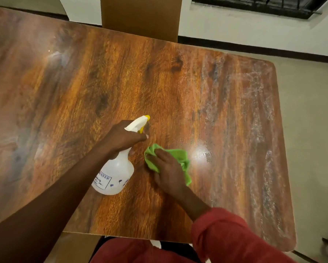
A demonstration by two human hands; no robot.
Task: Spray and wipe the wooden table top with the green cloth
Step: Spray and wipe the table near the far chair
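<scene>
The wooden table top (121, 76) is glossy brown with dark grain and rounded corners; its right part bears whitish streaks, perhaps wet spray. The green cloth (180, 154) lies bunched on its near middle, held down by the right hand (168, 173). The spray bottle (115, 175), translucent white with a yellow-tipped head, tilts just left of the cloth, gripped at the neck by the left hand (121, 137).

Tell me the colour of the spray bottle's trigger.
Yellow; the trigger shows best in the head view.

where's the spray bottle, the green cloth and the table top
spray bottle (115, 173): head view, white body
green cloth (179, 153): head view, flat fold at its far edge
table top (102, 73): head view, bare wood
</scene>
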